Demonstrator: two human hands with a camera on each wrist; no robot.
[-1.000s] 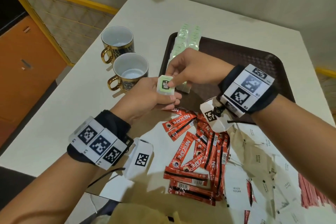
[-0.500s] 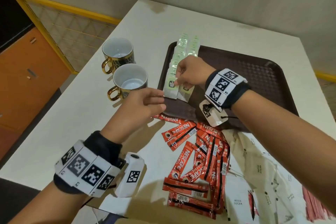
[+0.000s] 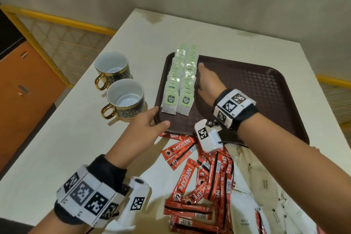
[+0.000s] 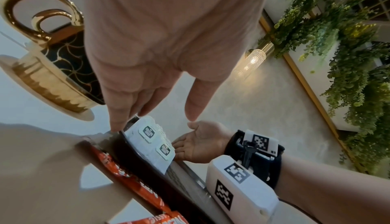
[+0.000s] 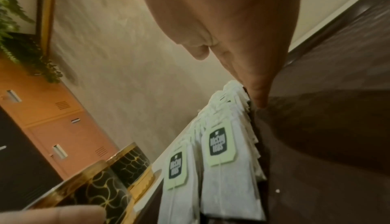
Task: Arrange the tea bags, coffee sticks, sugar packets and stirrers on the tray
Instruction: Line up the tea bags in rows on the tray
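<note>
Tea bags lined up, both hands flat at the tray

Two rows of tea bags lie along the left edge of the tray. The right hand, fingers straight, lies flat against the inner row's right side. The left hand, fingers spread and holding nothing, touches the tray's near-left corner. Coffee sticks are piled on the tabletop at the tray's near edge.

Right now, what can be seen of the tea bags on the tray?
The tea bags lie in two overlapping rows along the left side of the brown tray, the far ends overhanging its rim. They are white paper pouches with pale green tags printed dark. The right hand lies straight-fingered against the right row; the left hand rests at the tray's near-left corner.
</note>
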